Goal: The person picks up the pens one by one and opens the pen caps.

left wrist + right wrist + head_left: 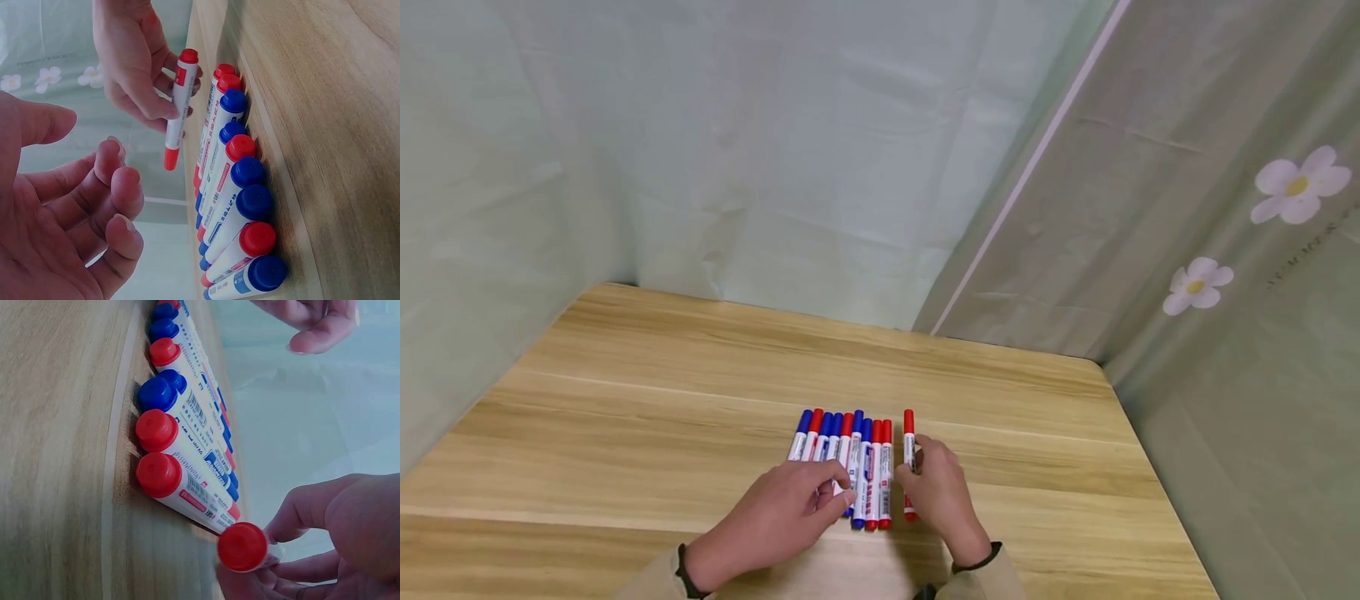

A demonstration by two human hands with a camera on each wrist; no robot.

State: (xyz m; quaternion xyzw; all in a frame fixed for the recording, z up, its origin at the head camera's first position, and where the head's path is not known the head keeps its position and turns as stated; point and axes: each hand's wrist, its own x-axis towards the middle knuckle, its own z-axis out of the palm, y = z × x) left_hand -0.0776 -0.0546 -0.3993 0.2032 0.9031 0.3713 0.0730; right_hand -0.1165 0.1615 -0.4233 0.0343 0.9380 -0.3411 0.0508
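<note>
My right hand [942, 487] pinches a red marker [909, 423] between thumb and fingers, just to the right of a row of markers. In the left wrist view this red marker [182, 100] is raised above the row, white-bodied with a red end at each tip. The row of several red and blue markers [880, 467] lies side by side on the wooden table. Over the row's left part hovers my left hand [782, 508], partly hiding those markers from the head view. Its fingers are loosely curled with nothing between them, as the left wrist view shows.
The wooden table [625, 433] extends around the markers, its far edge meeting a pale curtain [790, 167]. On the right hangs another curtain with white flowers [1198, 286]. Light sleeves with dark cuffs [981, 575] reach in from the near edge.
</note>
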